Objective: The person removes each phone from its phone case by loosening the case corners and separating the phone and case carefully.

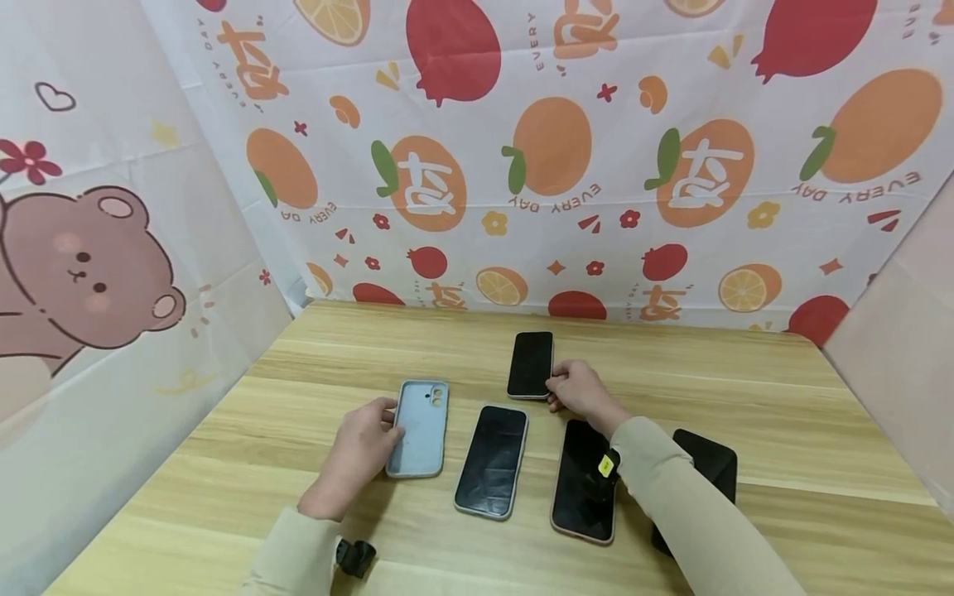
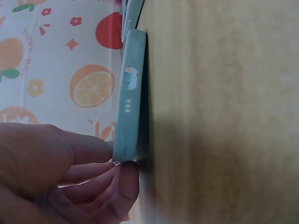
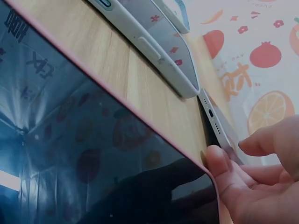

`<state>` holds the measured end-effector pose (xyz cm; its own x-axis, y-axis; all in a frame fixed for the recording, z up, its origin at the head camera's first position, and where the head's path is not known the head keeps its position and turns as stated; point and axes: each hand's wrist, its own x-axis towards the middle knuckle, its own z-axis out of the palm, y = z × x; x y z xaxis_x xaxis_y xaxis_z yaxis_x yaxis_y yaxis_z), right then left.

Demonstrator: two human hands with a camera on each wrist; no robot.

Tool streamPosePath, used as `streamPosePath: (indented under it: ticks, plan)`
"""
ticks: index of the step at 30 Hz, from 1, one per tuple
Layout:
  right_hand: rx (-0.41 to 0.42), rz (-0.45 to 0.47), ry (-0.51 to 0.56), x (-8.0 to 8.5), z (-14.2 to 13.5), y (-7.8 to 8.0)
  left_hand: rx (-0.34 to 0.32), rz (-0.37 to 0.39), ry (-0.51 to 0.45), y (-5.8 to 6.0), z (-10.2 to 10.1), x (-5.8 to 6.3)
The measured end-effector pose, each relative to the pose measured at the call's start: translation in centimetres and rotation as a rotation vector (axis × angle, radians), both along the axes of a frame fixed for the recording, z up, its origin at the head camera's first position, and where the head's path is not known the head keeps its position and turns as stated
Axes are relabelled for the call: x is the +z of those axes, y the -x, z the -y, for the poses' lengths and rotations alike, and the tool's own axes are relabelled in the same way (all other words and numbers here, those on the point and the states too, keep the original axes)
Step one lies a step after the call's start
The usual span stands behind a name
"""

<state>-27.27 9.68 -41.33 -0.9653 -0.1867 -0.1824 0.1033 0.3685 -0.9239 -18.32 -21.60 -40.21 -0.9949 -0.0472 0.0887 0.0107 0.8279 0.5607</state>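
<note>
My left hand [image 1: 363,443] pinches the left edge of a light blue phone case [image 1: 419,430], its inside facing up with the camera cutout at the top right. In the left wrist view the case [image 2: 129,98] shows edge-on, tilted a little off the wood, with thumb and fingers at its near end. Farther back, my right hand [image 1: 585,389] pinches the lower right edge of a black-screened smartphone [image 1: 532,364]. The right wrist view shows this phone's [image 3: 216,121] port end, slightly raised off the table, with thumb and finger at its corner.
Between the hands lies a smartphone in a pale case [image 1: 492,461], screen up. Another smartphone with a pinkish rim [image 1: 581,497] lies partly under my right wrist. A flat black object [image 1: 711,459] is partly hidden by the right sleeve. Printed cloth [image 1: 477,207] hangs behind the wooden table [image 1: 805,397].
</note>
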Motion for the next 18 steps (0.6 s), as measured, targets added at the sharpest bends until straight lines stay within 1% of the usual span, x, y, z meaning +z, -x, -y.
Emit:
streamPosePath:
  ticks: [7, 11, 14, 16, 18]
  plan:
    - [0.01, 0.004, -0.008, 0.2, -0.2, -0.4, -0.014, -0.059, 0.094, 0.0, -0.4, -0.1]
    - [0.023, -0.053, -0.058, 0.5, -0.3, -0.9, -0.034, -0.118, 0.132, 0.0, -1.1, 0.1]
    - [0.038, -0.119, -0.076, 0.9, 0.0, -1.8, -0.089, -0.121, 0.085, 0.0, -2.3, 0.5]
    - [0.054, -0.149, -0.06, 1.1, 0.3, -2.5, -0.136, -0.096, 0.027, -0.1, -3.3, 0.9]
    - [0.082, -0.157, -0.022, 1.5, 0.8, -3.3, -0.173, -0.064, -0.032, -0.1, -4.6, 1.2]
